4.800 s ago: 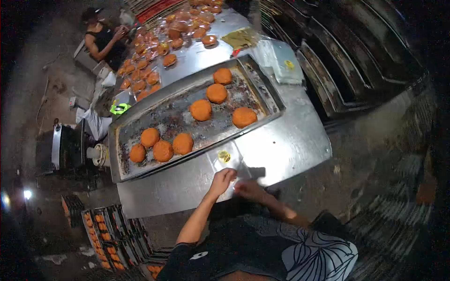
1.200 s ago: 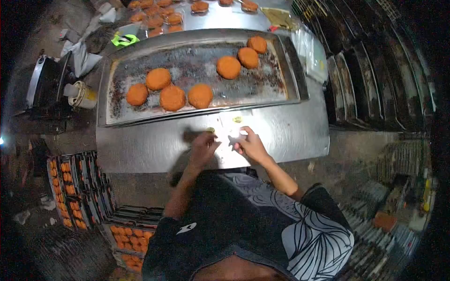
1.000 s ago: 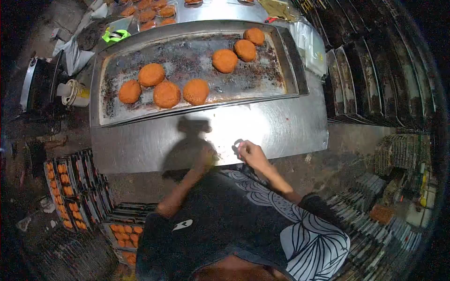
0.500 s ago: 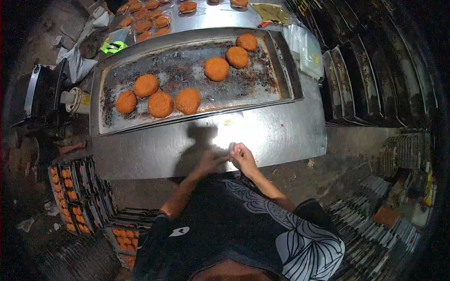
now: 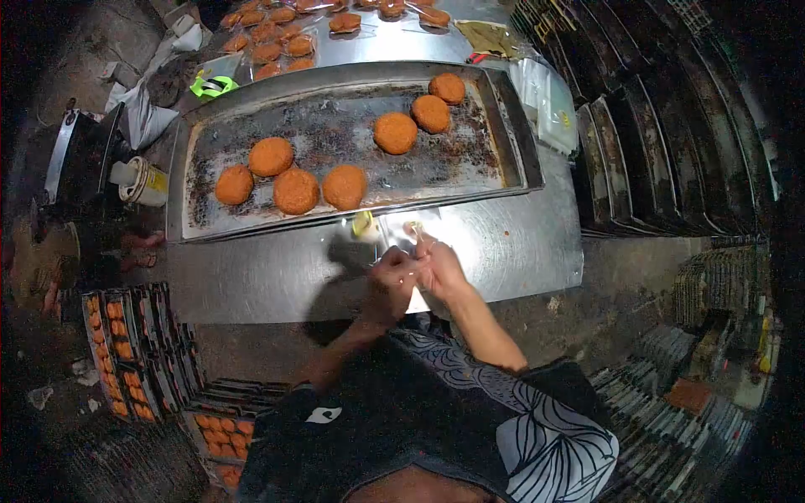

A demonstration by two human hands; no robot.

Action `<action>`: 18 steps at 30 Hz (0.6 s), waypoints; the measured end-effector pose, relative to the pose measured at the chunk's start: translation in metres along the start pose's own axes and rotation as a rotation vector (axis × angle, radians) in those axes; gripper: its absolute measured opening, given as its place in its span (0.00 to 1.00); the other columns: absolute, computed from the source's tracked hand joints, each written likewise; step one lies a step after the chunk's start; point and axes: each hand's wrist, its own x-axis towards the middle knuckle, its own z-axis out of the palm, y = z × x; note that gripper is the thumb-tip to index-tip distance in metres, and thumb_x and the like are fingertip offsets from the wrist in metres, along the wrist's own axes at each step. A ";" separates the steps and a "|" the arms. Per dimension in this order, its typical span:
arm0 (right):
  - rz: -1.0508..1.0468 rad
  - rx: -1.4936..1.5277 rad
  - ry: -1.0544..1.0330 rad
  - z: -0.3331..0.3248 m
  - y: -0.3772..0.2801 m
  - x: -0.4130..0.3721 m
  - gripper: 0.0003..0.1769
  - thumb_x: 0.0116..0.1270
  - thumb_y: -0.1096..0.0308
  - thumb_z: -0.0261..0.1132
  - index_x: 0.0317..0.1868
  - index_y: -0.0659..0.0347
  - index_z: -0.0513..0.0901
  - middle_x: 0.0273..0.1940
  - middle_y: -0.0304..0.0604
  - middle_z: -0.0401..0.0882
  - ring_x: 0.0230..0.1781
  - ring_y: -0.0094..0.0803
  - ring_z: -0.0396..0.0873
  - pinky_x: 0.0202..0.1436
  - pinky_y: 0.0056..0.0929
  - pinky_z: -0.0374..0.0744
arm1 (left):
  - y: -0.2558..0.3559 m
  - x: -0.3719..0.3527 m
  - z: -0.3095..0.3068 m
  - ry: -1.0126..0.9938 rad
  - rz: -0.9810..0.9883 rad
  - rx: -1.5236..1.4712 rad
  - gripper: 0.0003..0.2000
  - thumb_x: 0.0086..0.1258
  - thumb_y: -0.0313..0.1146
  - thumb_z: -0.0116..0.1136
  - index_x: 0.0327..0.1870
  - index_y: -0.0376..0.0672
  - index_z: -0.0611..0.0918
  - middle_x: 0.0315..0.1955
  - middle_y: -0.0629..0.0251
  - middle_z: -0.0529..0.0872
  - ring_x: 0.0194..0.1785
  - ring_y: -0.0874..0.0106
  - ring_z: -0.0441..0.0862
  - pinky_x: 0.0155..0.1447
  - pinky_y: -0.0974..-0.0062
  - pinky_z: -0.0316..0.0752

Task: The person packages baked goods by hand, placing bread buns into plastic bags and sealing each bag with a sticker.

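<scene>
My left hand [image 5: 392, 285] and my right hand [image 5: 439, 270] meet above the front of the metal table [image 5: 520, 243]. Fingers of both pinch a clear plastic bag [image 5: 394, 230] with a yellow-green mark, which spreads up toward the tray's front edge. Beyond it lies a large dark baking tray [image 5: 335, 222], holding several round orange-brown buns, among them one bun [image 5: 345, 186] near the front edge and another [image 5: 395, 133] to the right. Glare hides part of the bag.
Bagged buns [image 5: 267, 52] lie at the back of the table. A stack of clear bags [image 5: 549, 109] is right of the tray, a green tape dispenser [image 5: 214, 85] behind its left corner. Racks with buns [image 5: 126, 352] stand lower left; dark trays [image 5: 620, 151] stand right.
The clear bag now shows spread out between my hands and the tray. Both hands have come together, my left hand shifting right. The whole view has shifted slightly.
</scene>
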 end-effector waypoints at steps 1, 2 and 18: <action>-0.217 -0.258 -0.108 0.023 -0.007 0.001 0.22 0.67 0.58 0.45 0.55 0.65 0.63 0.26 0.34 0.71 0.23 0.19 0.70 0.26 0.18 0.76 | -0.005 0.002 0.012 0.278 -0.051 -0.071 0.05 0.58 0.24 0.50 0.35 0.40 0.77 0.28 0.64 0.75 0.28 0.71 0.74 0.35 0.77 0.70; -0.327 -0.046 -0.139 0.058 -0.003 0.005 0.23 0.66 0.56 0.47 0.54 0.64 0.65 0.35 0.38 0.71 0.33 0.24 0.69 0.37 0.23 0.71 | -0.006 0.011 0.006 0.338 0.070 -0.282 0.06 0.59 0.26 0.50 0.37 0.40 0.74 0.29 0.64 0.75 0.29 0.72 0.74 0.36 0.77 0.70; -0.717 -1.097 0.082 0.077 0.020 0.103 0.32 0.39 0.67 0.73 0.46 0.65 0.69 0.44 0.48 0.72 0.47 0.35 0.71 0.48 0.31 0.72 | -0.037 0.068 -0.178 1.075 -0.171 -1.232 0.22 0.60 0.33 0.45 0.56 0.39 0.62 0.47 0.59 0.69 0.56 0.59 0.66 0.56 0.55 0.64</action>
